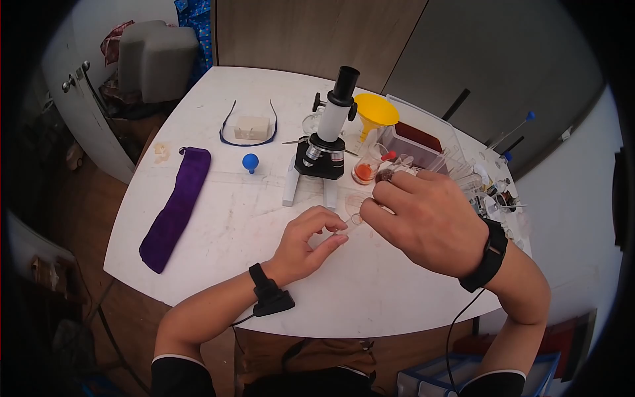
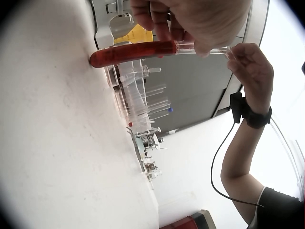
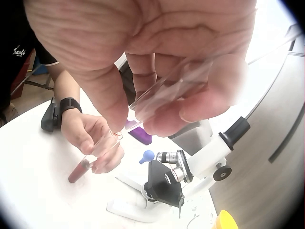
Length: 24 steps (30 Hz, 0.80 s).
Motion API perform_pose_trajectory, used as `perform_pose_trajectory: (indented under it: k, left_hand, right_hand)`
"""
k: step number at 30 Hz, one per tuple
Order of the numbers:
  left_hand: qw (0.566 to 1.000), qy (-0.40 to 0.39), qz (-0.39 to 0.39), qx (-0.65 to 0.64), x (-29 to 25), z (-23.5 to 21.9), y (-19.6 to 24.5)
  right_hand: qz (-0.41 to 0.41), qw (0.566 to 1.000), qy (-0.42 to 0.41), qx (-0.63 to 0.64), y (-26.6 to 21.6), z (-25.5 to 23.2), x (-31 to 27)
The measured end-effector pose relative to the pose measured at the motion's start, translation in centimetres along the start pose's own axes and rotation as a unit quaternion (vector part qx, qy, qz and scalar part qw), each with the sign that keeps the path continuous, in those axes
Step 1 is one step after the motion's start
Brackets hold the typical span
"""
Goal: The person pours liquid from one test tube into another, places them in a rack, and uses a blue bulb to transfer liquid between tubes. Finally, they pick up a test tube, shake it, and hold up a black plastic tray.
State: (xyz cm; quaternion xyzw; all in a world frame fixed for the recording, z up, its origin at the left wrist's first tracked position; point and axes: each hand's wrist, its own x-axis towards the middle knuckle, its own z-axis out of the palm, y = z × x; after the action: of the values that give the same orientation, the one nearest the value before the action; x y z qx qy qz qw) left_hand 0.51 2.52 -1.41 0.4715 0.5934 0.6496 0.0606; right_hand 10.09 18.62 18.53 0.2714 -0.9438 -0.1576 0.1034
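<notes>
A glass test tube (image 2: pixel 128 54) filled for much of its length with dark red liquid is pinched near its upper part by my left hand (image 1: pixel 307 241). Its round bottom points down, close over the white table in the left wrist view. Right at the tube's mouth are the fingertips of my right hand (image 1: pixel 430 221). Across the curled fingers of that hand lies a clear, thin-walled tube (image 3: pixel 169 90), gripped with its lower end near the test tube's mouth. The black-and-white microscope (image 1: pixel 324 139) stands just beyond both hands.
Left of the microscope lie a blue rubber bulb (image 1: pixel 250 162), glasses (image 1: pixel 223 135) around a pale block (image 1: pixel 253 128), and a purple pouch (image 1: pixel 175 212). To its right are a yellow funnel (image 1: pixel 376 111), a glass with orange-red liquid (image 1: pixel 363 173) and crowded clear glassware (image 1: pixel 471 183).
</notes>
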Motion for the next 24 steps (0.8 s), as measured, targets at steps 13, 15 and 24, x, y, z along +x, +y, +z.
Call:
perform_pose_trajectory:
  k: [13, 15, 24]
  left_hand:
    - [1.000, 0.005, -0.011, 0.002, 0.0, -0.1, 0.0]
    - [1.000, 0.008, -0.009, 0.002, 0.0, -0.1, -0.1]
    - [1.000, 0.020, -0.013, -0.002, 0.2, 0.1, 0.1]
  right_hand:
    - [0.046, 0.998, 0.024, 0.029, 0.8, 0.6, -1.1]
    - [0.067, 0.996, 0.032, 0.051, 0.9, 0.8, -1.4]
    - [0.202, 0.880, 0.169, 0.396, 1.8, 4.8, -4.3]
